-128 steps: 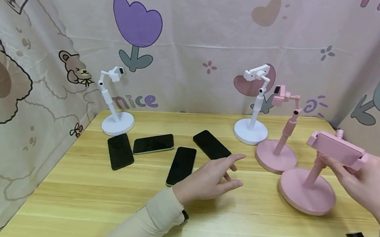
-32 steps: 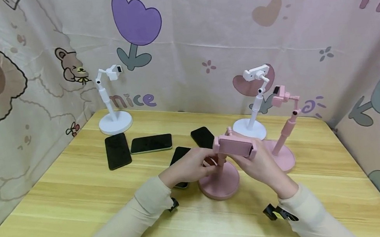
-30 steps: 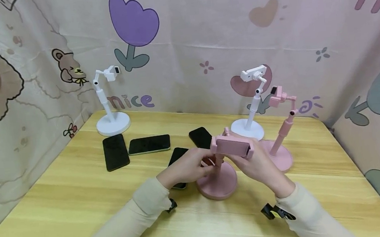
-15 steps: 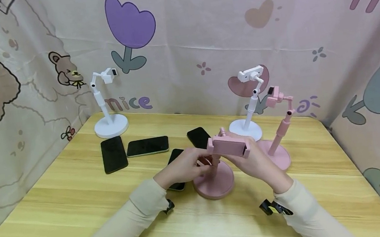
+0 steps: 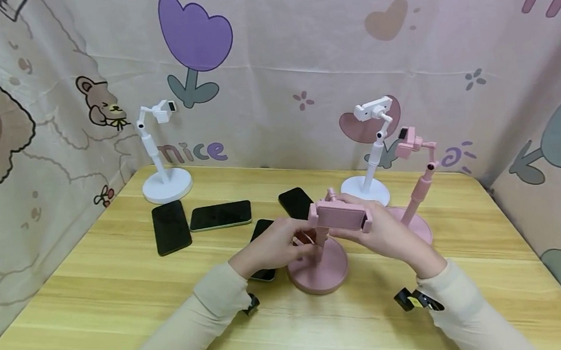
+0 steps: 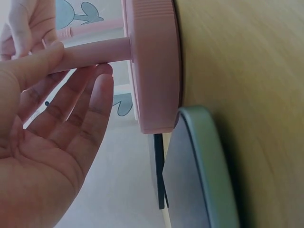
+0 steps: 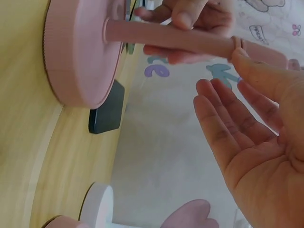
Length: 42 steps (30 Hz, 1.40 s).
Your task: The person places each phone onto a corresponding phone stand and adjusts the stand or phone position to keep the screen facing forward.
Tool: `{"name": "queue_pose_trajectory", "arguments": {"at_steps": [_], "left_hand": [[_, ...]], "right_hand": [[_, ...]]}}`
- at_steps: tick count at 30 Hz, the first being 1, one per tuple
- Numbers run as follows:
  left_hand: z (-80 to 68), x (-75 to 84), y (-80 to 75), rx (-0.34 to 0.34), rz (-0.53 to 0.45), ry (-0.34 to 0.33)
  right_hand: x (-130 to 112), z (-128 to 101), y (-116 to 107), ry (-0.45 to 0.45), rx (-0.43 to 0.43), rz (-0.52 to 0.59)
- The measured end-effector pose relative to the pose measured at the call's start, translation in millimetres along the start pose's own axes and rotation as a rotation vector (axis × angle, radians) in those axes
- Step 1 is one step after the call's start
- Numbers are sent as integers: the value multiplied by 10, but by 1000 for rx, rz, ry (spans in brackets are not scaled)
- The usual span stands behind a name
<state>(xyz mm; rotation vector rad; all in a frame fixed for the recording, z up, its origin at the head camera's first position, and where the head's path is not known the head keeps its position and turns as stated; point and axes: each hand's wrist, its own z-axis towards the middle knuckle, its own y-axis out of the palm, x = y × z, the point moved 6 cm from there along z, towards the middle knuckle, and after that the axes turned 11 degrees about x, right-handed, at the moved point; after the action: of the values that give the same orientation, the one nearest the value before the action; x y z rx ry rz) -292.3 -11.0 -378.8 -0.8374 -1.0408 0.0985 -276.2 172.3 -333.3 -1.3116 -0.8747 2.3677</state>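
Observation:
A pink phone stand (image 5: 317,272) with a round base and an upright pole stands on the table before me. Around the lower part of its pole (image 6: 97,53), my left hand (image 5: 275,248) holds on with thumb and fingers. My right hand (image 5: 388,237) is higher up; its thumb presses at the collar (image 7: 239,46), while its other fingers (image 7: 221,126) spread away from the pole. The stand's phone clamp (image 5: 339,216) faces me and hides part of the right hand in the head view. A black phone (image 5: 265,272) lies close beside the base, partly under the left hand.
Another pink stand (image 5: 420,191) and a white stand (image 5: 370,167) stand at the right rear. A second white stand (image 5: 167,185) is at the far left. More phones lie behind my hands: one upright (image 5: 171,228), one sideways (image 5: 220,215), one slanted (image 5: 294,202).
The pink stand has come from the right to the middle in the right hand, and the left hand has taken hold of its pole. Lately the right wrist has shifted slightly right.

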Motion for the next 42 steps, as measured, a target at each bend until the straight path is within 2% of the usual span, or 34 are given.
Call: {"name": "queue_pose_trajectory", "arguments": {"at_steps": [5, 8, 19, 23, 27, 35, 42], "left_hand": [[3, -6, 5, -5, -8, -8], [10, -11, 9, -9, -9, -13], [8, 9, 4, -15, 13, -32], [0, 23, -13, -10, 14, -39], [0, 39, -20, -9, 11, -40], [-5, 48, -32, -9, 11, -22], [-10, 48, -48, -7, 11, -9]], "right_hand": [[82, 25, -3, -31, 6, -56], [141, 41, -2, -16, 6, -68], [421, 86, 41, 79, -5, -14], [519, 157, 85, 108, -2, 40], [583, 291, 148, 95, 2, 35], [727, 583, 331, 162, -59, -123], [806, 686, 421, 159, -91, 13]]}}
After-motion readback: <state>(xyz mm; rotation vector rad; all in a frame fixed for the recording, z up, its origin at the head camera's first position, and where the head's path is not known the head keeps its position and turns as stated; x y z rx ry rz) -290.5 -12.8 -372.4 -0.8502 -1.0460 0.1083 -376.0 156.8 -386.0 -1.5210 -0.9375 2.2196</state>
